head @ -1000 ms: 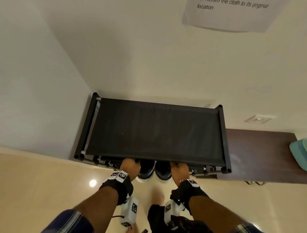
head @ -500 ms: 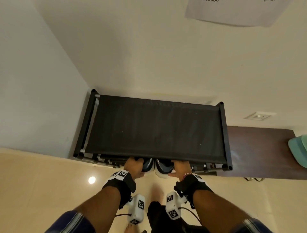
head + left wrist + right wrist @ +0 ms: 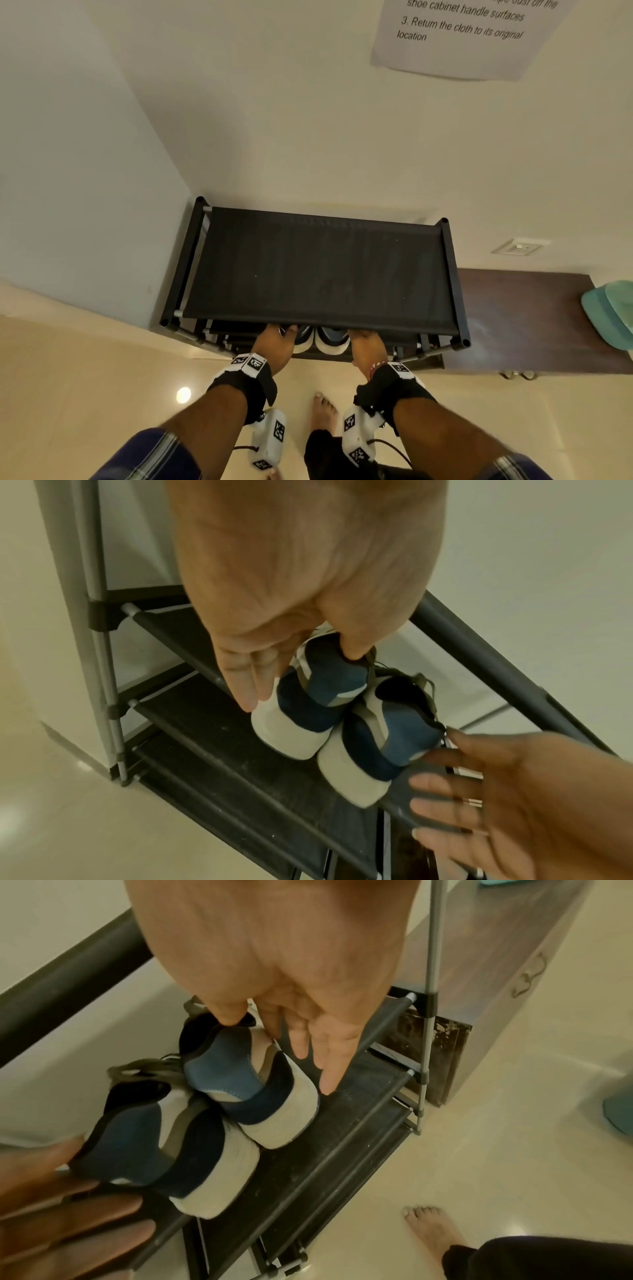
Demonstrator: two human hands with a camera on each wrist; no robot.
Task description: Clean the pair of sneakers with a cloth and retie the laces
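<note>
On the rack shelf (image 3: 219, 750), each hand pinches 1 sneaker's heel: left hand (image 3: 294, 593), right hand (image 3: 284, 969).

My rig: bare forearms, strapped wrists, short plaid sleeves.

On my left hand (image 3: 274, 346) and right hand (image 3: 368, 349) I wear nothing; each wrist carries a black fabric wrist strap (image 3: 246, 383) topped with a white band of black square-code markers (image 3: 249, 362). Under each wrist hangs a white boxy wrist camera (image 3: 270, 440) printed with the same codes, trailing a thin black cable (image 3: 390, 448). A red-and-white thread bracelet (image 3: 376, 366) circles my right wrist. Dark blue plaid short sleeves (image 3: 150, 459), black trousers (image 3: 325, 455), a bare foot (image 3: 323, 411).
</note>
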